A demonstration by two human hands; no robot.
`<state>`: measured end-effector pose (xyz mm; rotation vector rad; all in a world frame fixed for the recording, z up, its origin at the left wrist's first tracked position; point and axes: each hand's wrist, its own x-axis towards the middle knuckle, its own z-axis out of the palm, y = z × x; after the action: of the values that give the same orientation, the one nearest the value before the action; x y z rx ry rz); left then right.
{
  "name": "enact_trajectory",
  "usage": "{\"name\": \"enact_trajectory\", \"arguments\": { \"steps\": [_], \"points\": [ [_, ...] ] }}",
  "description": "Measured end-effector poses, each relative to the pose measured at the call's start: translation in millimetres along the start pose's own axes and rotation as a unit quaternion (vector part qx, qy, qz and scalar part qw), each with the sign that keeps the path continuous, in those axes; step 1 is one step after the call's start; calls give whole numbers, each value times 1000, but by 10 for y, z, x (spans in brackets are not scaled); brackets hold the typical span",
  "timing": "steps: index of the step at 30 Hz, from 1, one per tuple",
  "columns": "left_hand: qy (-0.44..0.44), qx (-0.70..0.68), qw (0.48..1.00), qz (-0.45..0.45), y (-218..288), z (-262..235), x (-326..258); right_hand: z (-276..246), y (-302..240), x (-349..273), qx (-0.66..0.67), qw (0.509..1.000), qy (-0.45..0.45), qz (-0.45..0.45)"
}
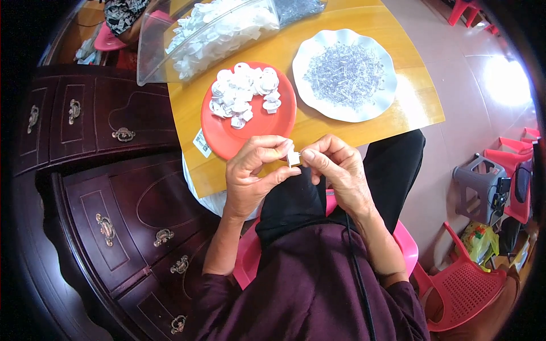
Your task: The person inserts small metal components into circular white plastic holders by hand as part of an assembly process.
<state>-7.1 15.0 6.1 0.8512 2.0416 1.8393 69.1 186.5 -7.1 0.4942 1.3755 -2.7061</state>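
Between thumb and fingers, my left hand (254,167) pinches a small white plastic piece (293,158) just past the table's near edge, over my lap. My right hand (339,166) meets it from the right, thumb and forefinger pressed together at the piece's side; whatever tiny thing they hold is too small to name. Just beyond my left hand, a red plate (213,126) carries a heap of round white plastic parts (242,91). Farther right, a white scalloped plate (303,91) holds many small clear slivers (346,74).
A clear bin (149,59) full of white parts stands at the table's far left, beside a bag of clear pieces (298,8). Dark wooden drawers (114,210) flank my left side. At right are a grey stool (480,187) and a pink chair (463,290). Another person's arm shows at upper left.
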Motion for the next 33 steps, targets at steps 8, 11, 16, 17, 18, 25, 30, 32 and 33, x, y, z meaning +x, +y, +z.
{"name": "enact_trajectory", "arguments": {
  "steps": [8,11,16,17,18,25,30,32,33],
  "points": [
    [7,26,1000,5,-48,43,58,-7,18,28,-30,999,19,-20],
    [6,74,997,15,-83,34,85,0,20,47,-35,999,28,-23],
    [0,69,997,27,-77,32,262,17,82,148,38,996,58,-64],
    [-18,117,992,51,-35,5,345,-9,101,175,29,996,54,-59],
    [-37,162,983,75,19,2,441,9,73,200,29,996,54,-64],
    [137,317,913,217,417,-698,1562,-97,88,197,-70,993,74,-65],
    [194,421,860,212,390,-1313,2033,-170,179,222,-67,992,85,-60],
    [187,461,832,245,314,-1209,2006,-211,175,248,-57,993,87,-58],
    [184,504,797,276,341,-1092,1953,-215,163,258,-53,993,87,-52]
  ]
}}
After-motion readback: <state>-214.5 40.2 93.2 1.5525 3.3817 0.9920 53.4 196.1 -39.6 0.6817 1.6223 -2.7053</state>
